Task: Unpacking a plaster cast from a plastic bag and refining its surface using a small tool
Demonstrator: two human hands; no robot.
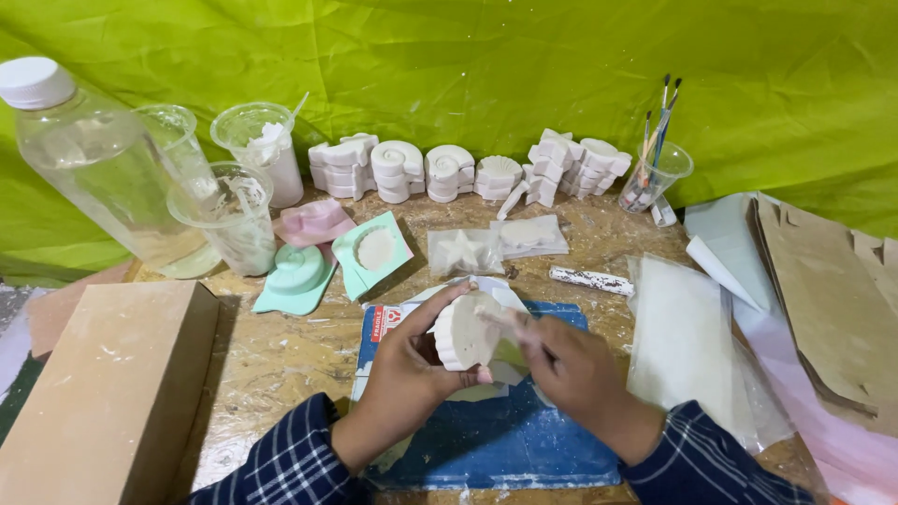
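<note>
- Left hand [412, 369] is raised, palm turned inward, thumb up top and fingers curled closed in a grip.
- Right hand [571, 369] sits just beside it, back facing up, fingertips [510, 323] pinched toward the left.
- Both forearms, in dark plaid sleeves, angle in from below.

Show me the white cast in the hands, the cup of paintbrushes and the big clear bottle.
white cast [465, 333], head view, its flat face.
cup of paintbrushes [658, 178], head view, cup wall.
clear bottle [103, 168], head view, its body.
</note>
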